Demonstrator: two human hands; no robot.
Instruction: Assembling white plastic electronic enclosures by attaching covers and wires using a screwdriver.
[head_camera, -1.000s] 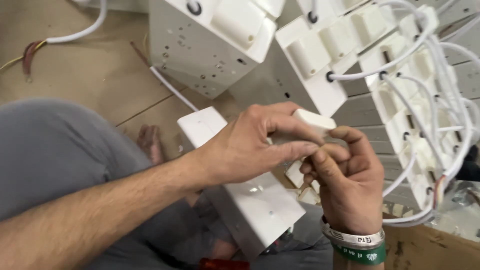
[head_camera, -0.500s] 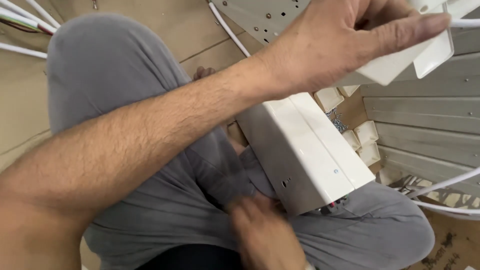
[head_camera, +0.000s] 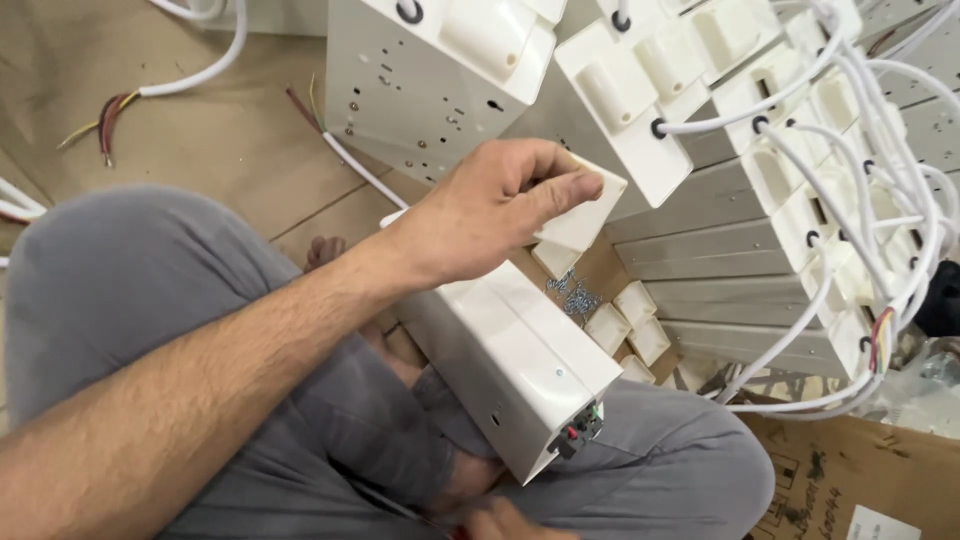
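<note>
Back down comes the left hand (head_camera: 490, 215) since half a second ago, when it was stretched up at two o'clock; the view has swung up too, and the stacked units are in sight again.

Head view: that left hand sits dead centre, its grip closed on a small white plastic cover (head_camera: 583, 215), thumb on top, fingers curled beneath. The cover hangs just above the far end of a long white box (head_camera: 510, 365) lying across the person's grey-trousered lap (head_camera: 150, 300), running from centre toward five o'clock, red and green terminals showing at its near end. At three o'clock of the box, loose white end caps (head_camera: 622, 325) and a scatter of small screws (head_camera: 572, 295) lie on the brown floor (head_camera: 200, 140). Stacked white units (head_camera: 440, 80) fill twelve to three o'clock, white cables (head_camera: 880, 150) looping over them. At six o'clock, only a sliver of the right hand (head_camera: 505, 522) peeks in at the bottom edge; whether its grip is open or closed, I cannot tell.
</note>
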